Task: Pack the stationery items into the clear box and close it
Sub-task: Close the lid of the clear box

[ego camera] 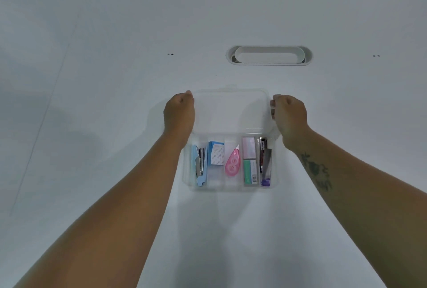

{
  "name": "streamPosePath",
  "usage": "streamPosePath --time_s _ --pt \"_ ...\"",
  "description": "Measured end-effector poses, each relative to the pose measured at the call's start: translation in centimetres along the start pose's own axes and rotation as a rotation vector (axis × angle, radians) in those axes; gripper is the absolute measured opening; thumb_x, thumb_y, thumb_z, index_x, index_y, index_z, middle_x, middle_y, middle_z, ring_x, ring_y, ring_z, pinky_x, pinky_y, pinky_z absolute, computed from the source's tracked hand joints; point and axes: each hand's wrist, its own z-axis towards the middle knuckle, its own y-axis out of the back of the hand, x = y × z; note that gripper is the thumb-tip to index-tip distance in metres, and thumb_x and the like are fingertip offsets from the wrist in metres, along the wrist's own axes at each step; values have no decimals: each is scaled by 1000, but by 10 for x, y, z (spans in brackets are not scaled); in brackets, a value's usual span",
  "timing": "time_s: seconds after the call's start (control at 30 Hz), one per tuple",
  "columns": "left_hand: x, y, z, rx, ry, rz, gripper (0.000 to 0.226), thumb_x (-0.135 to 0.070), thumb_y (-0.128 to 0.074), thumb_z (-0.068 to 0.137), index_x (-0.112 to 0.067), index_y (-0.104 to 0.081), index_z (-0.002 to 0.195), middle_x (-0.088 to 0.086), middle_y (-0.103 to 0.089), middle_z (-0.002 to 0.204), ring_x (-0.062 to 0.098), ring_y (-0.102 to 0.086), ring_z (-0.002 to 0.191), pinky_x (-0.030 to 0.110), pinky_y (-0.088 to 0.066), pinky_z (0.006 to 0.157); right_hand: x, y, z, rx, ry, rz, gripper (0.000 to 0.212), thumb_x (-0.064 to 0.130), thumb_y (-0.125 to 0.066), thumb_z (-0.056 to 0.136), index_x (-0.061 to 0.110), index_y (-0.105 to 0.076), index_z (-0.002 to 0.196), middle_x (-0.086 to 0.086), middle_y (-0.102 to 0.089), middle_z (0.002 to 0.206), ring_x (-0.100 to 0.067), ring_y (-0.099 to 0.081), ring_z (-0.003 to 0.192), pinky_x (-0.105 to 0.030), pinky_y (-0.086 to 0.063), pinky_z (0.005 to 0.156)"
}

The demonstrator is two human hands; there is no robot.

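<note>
A plain white table [115,80] fills the whole view, matte and evenly lit, with an oval cable-port cover [269,55] recessed toward its far edge and a pair of small dark holes [170,54] to the left of it, another pair [376,56] to the right; nothing of the room beyond the tabletop shows. The clear box [189,172] sits near the middle of the table, its transparent lid [231,112] open and standing up from the far side of the base. The left hand [179,114] is curled with its fingers closed on the lid's left edge, and the right hand [288,114] is curled the same way on the lid's right edge, fingertips [273,104] pinching the rim; both bare forearms reach in from the near edge, the right one bearing a dark tattoo [317,171]. Inside the base, divided into long compartments, lie from left to right a blue stapler [199,165], a blue-and-white packet [216,156], a pink correction tape [232,164], two small staple boxes [250,160] set end to end, and, in the rightmost compartment, dark items with a purple tip [265,182] whose nature is too blurred to tell. The right wrist overlaps the box's far right corner.
</note>
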Motion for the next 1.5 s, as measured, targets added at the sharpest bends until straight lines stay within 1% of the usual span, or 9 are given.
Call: streamPosePath --time_s 0.13,0.27,0.47,0.6,0.77,0.9,1.07,1.33,1.5 --pt "-8 7 15 100 220 -209 24 -33 -51 93 -13 -65 95 3 -69 97 20 -63 81 36 -54 84 10 6 10 87 -189 168 23 19 -49 89 6 -62 75 -8 -62 84 -21 -54 72 -34 -48 77" --pt "-20 16 16 164 206 -209 33 -37 -47 96 -13 -67 107 5 -68 112 25 -65 88 37 -56 87 19 14 9 150 -164 228 25 31 -51 94 11 -66 94 -6 -65 96 -22 -62 83 -34 -55 90" --pt "-30 38 -13 203 16 -211 23 -41 -57 93 -22 -71 94 2 -67 103 21 -66 83 35 -56 89 28 28 -25 173 122 112 24 40 -56 93 17 -64 91 0 -64 96 -18 -67 88 -37 -54 95" --pt "-27 60 -39 260 -41 -224 24 -40 -66 87 -18 -72 95 5 -72 105 22 -67 90 34 -55 88 27 40 -55 213 306 -78 33 39 -46 98 10 -60 105 1 -67 99 -21 -66 98 -43 -50 98" --pt "-14 87 -69 413 -69 -250 20 -28 -71 84 -13 -73 97 1 -73 107 20 -66 105 31 -52 92 9 54 -93 226 596 -389 30 37 -40 100 14 -59 103 -6 -66 101 -25 -58 95 -29 -45 77" --pt "-2 107 -92 492 -116 -65 23 -30 -75 80 -17 -75 99 -3 -73 109 12 -65 108 30 -50 96 -17 65 -119 254 772 -664 30 34 -39 101 20 -58 119 3 -63 120 -16 -56 112 -27 -42 91" --pt "22 109 -110 466 -207 202 24 -24 -77 79 -23 -75 103 -13 -70 110 -5 -60 101 12 -42 82 -50 66 -136 264 825 -864 35 28 -46 99 22 -55 133 0 -52 143 -17 -44 134 -34 -41 105" --pt "77 84 -124 306 -729 692 20 -16 -66 87 -15 -73 107 0 -68 120 18 -57 116 22 -36 94 -82 51 -144 187 910 -1064 26 14 -64 90 15 -68 115 -8 -66 125 -27 -62 116 -40 -58 81" --pt "91 76 -126 294 -806 763 24 -11 -61 90 -12 -70 112 4 -68 123 23 -56 121 34 -45 100 -93 43 -140 151 902 -1118 29 2 -73 78 14 -69 104 -5 -69 109 -27 -65 102 -40 -60 62"
